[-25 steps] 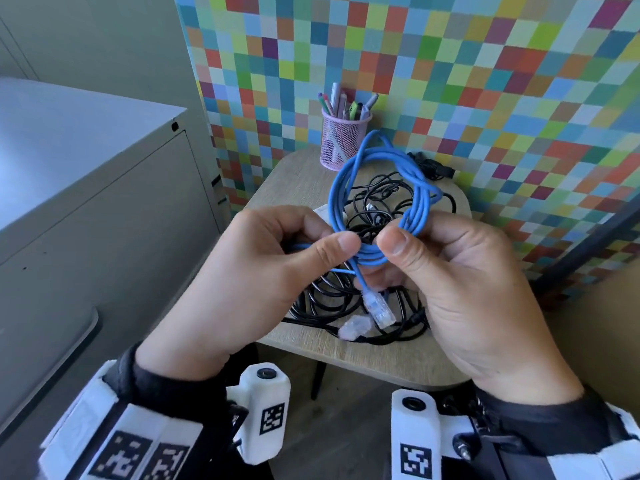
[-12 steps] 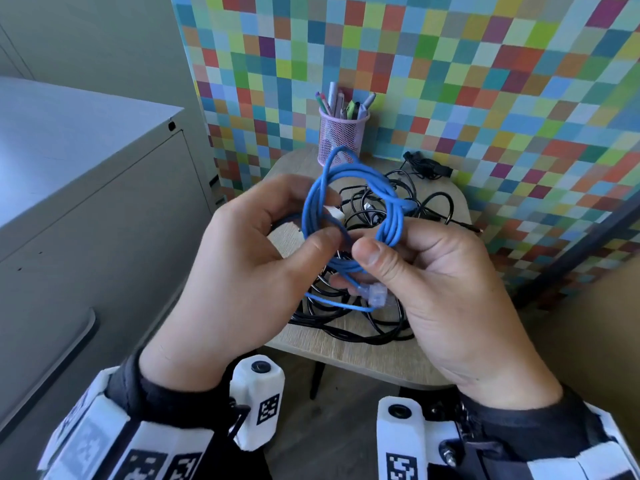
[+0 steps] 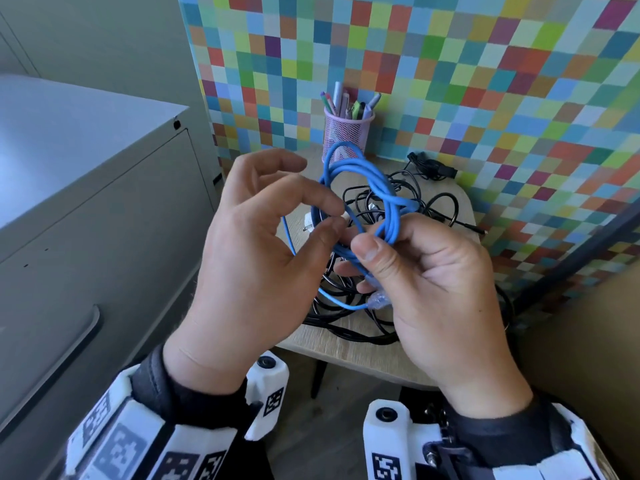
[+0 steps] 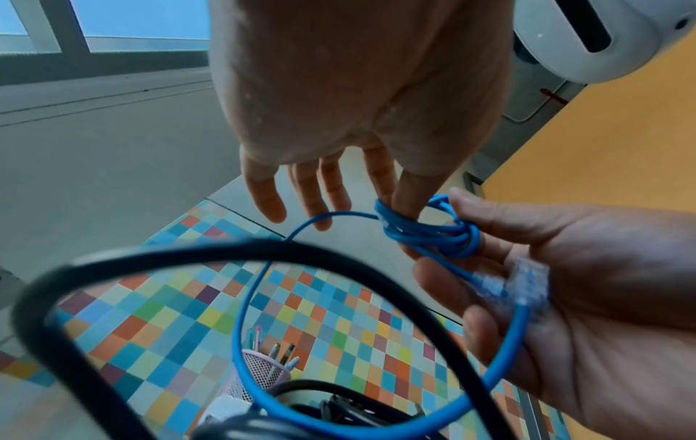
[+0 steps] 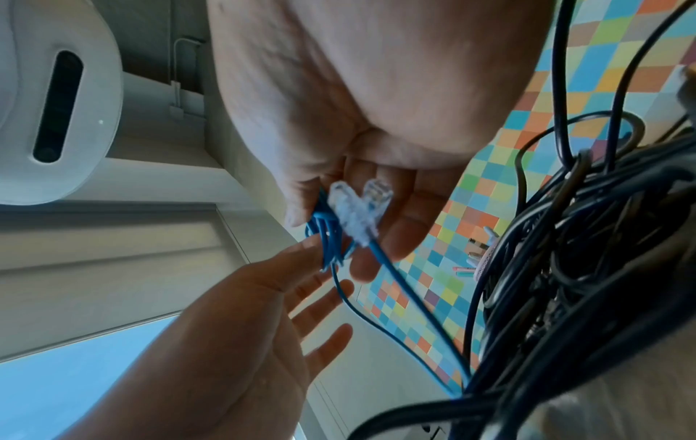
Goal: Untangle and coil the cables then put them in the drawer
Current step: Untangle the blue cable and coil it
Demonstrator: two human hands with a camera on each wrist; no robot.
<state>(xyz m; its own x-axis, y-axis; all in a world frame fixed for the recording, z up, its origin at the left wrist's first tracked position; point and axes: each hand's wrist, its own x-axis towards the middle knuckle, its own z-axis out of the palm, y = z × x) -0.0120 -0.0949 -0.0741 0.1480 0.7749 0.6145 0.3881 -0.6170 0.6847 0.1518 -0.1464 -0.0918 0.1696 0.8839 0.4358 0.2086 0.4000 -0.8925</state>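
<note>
the blue ethernet cable (image 3: pixel 360 199) is sitting as a small bundle of loops held up in the air, above the near half of the round wooden side table (image 3: pixel 367 355). the right hand (image 3: pixel 429 282) is clamping the gathered strands between thumb and curled fingers, probably so the finished loops cannot spring open; both clear plugs (image 5: pixel 357 208) are lying against its fingers, which looks like a way of keeping the loose ends together. the left hand (image 3: pixel 252 258) is beside the bundle, its thumb and forefinger closing on one strand at the coil's left side, the other fingers spread loosely; a last slack loop is hanging below the two hands. judging by this, the coil is nearly done and only that slack needs taking in or tucking.

directly under the coil, a heap of black cables (image 3: pixel 388 306) is lying tangled on the table, not yet sorted, so the dangling blue loop could snag on it if lowered. behind the coil, at the table's far edge against the multicoloured checked wall (image 3: pixel 485 81), a pink mesh pen cup (image 3: pixel 346 133) is standing. left of the table a grey metal cabinet (image 3: pixel 86 202) is standing close, its front closed in these views; the gap between the table and it is narrow, and the freest room is toward the person.
</note>
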